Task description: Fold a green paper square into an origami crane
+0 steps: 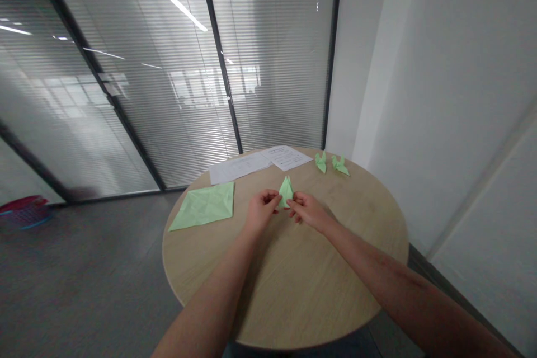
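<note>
Between my two hands is a piece of folded green paper [286, 190], held upright with two narrow points at its top. My left hand [264, 206] pinches its left lower side between thumb and fingers. On the opposite side, my right hand [307, 210] grips the lower right edge the same way. The fingertips hide parts of the paper's lower edges. Both hands are above the middle of a round wooden table [293, 291].
A creased green sheet [205, 206] lies at the left. Printed white papers [285, 156] lie along the far edge, with two folded green paper birds [320, 162] to their right. Blinds-covered glass [277, 67] and a white wall [453, 95] surround the table. A basket [27, 211] stands on the floor.
</note>
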`<act>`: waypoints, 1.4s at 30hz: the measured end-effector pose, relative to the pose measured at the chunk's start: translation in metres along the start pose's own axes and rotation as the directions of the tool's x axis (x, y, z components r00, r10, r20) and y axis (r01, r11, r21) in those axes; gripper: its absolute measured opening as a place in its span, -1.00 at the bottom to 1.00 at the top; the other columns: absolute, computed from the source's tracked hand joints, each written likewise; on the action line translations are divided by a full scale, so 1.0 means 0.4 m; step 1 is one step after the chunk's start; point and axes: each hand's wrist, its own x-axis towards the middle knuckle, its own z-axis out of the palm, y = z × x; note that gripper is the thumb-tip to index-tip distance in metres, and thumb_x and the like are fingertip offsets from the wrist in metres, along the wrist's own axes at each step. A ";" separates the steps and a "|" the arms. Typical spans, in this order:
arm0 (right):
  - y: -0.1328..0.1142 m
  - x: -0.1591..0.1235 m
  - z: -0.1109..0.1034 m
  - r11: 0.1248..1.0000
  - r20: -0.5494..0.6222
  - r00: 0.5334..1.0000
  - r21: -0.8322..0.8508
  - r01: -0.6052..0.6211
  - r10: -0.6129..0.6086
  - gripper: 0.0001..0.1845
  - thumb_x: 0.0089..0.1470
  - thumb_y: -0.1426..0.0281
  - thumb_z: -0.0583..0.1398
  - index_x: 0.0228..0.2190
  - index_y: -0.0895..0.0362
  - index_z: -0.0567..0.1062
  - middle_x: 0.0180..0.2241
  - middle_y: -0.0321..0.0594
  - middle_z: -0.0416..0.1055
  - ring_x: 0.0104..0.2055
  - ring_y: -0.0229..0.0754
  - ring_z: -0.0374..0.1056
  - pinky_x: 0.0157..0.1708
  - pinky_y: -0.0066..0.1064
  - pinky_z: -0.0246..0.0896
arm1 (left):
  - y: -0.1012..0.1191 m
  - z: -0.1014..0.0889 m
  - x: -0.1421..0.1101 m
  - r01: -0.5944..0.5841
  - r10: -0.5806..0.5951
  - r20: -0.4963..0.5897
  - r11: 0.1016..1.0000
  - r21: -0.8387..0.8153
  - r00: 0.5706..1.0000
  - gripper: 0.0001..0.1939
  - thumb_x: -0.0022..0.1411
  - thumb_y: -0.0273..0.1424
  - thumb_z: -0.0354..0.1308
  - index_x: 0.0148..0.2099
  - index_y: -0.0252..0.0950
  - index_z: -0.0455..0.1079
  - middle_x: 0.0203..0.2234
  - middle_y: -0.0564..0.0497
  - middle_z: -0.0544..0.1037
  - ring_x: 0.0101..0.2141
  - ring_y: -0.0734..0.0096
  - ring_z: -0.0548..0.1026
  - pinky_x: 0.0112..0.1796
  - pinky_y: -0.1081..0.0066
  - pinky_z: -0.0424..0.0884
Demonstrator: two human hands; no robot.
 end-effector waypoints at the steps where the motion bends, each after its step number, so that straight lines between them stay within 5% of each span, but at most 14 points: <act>1: -0.003 -0.002 0.000 1.000 0.006 1.000 -0.002 0.002 -0.002 -0.70 0.11 0.14 0.19 -0.32 0.14 0.41 -0.45 -0.25 0.50 -0.59 -0.35 0.31 -0.65 -0.56 0.16 | -0.001 -0.001 0.000 0.001 -0.001 -0.004 1.000 -0.005 1.000 -0.64 0.04 -0.12 0.27 -0.33 -0.35 0.46 -0.50 -0.02 0.54 -0.49 0.39 0.48 -0.52 0.45 0.42; 12: 0.006 0.003 0.002 0.998 0.023 0.998 0.008 -0.058 0.057 -0.74 0.11 0.20 0.21 -0.39 0.17 0.44 -0.37 -0.15 0.55 -0.58 -0.35 0.33 -0.65 -0.56 0.19 | -0.006 -0.002 0.002 -0.004 0.004 -0.015 1.000 -0.010 1.000 -0.74 0.04 -0.23 0.25 -0.32 -0.32 0.39 -0.55 0.05 0.48 -0.53 0.44 0.45 -0.55 0.49 0.38; 18: 0.016 0.008 -0.001 0.998 0.009 0.999 0.046 -0.050 0.050 -0.75 0.11 0.22 0.22 -0.38 0.17 0.44 -0.37 -0.14 0.56 -0.55 -0.32 0.38 -0.65 -0.55 0.18 | 0.003 -0.005 -0.004 0.048 -0.048 0.019 0.998 -0.032 0.999 -0.53 0.08 -0.21 0.25 0.01 -0.34 0.41 -0.44 0.00 0.56 -0.45 0.38 0.52 -0.49 0.46 0.43; 23: 0.027 0.014 -0.006 0.999 -0.026 1.000 0.049 -0.017 0.018 -0.75 0.11 0.20 0.21 -0.39 0.16 0.45 -0.36 -0.13 0.56 -0.50 -0.29 0.42 -0.63 -0.54 0.19 | 0.006 -0.006 -0.007 0.073 -0.083 0.139 0.995 0.073 0.987 -0.61 0.09 -0.09 0.23 -0.27 -0.36 0.52 -0.42 -0.09 0.60 -0.48 0.40 0.49 -0.51 0.46 0.40; 28: 0.027 0.016 -0.002 0.998 -0.002 1.000 0.065 -0.014 0.014 -0.75 0.11 0.20 0.21 -0.37 0.15 0.46 -0.33 -0.13 0.57 -0.47 -0.28 0.42 -0.63 -0.55 0.18 | 0.001 -0.011 -0.002 0.061 -0.073 0.112 0.992 0.107 0.991 -0.61 0.07 -0.07 0.24 -0.42 -0.35 0.48 -0.53 -0.03 0.56 -0.58 0.49 0.40 -0.53 0.47 0.36; 35: 0.032 0.017 -0.003 0.994 0.023 1.000 0.112 0.000 -0.003 -0.69 0.14 0.16 0.16 -0.29 0.16 0.48 -0.27 -0.10 0.55 -0.43 -0.27 0.44 -0.60 -0.54 0.23 | -0.007 -0.010 0.002 0.053 -0.061 0.087 0.994 0.096 0.994 -0.60 0.09 -0.06 0.24 -0.39 -0.36 0.50 -0.54 -0.04 0.55 -0.55 0.46 0.42 -0.52 0.48 0.37; 42: 0.041 0.025 -0.009 0.995 -0.038 0.999 0.101 0.016 -0.013 -0.70 0.14 0.14 0.15 -0.29 0.13 0.44 -0.29 -0.14 0.53 -0.41 -0.27 0.43 -0.64 -0.58 0.19 | 0.002 0.000 -0.010 0.105 -0.104 0.128 0.994 -0.003 0.986 -0.51 0.14 0.01 0.18 -0.21 -0.36 0.52 -0.32 -0.15 0.61 -0.41 0.36 0.53 -0.49 0.47 0.43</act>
